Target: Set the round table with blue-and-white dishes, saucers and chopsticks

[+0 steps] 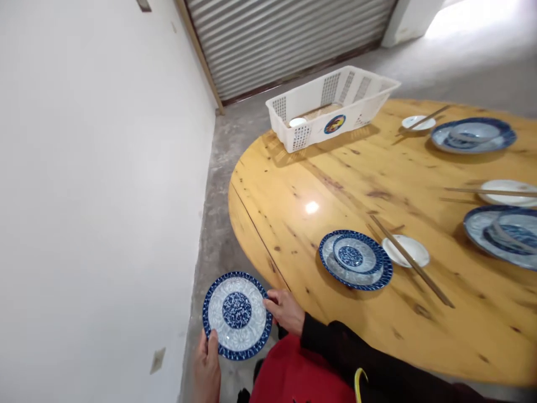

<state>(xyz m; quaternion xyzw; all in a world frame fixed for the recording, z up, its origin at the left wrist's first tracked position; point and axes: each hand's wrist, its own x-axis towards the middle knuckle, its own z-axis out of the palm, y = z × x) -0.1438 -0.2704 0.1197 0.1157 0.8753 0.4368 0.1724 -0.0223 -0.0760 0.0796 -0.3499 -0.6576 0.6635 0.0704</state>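
Note:
A blue-and-white patterned plate (pixel 255 313) is held between my two hands, off the table's left edge and over the floor. My left hand (pixel 208 364) grips its lower left rim, thumb on top. At the right rim, my right hand (pixel 286 311) pinches the plate with the thumb over the edge. Closest to them on the table is another blue-rimmed plate (pixel 380 277) with a matching smaller dish (pixel 351 256) on it. Beside that lie a small white saucer (pixel 415 249) and a pair of chopsticks (pixel 423 274) resting across it.
A white plastic basket (pixel 312 134) with a small white dish (pixel 297 122) inside stands at the far left of the round wooden table (pixel 285 196). More place settings, with plates (pixel 474 221), saucers (pixel 413 124) and chopsticks, lie to the right. A white wall (pixel 104 196) rises at left.

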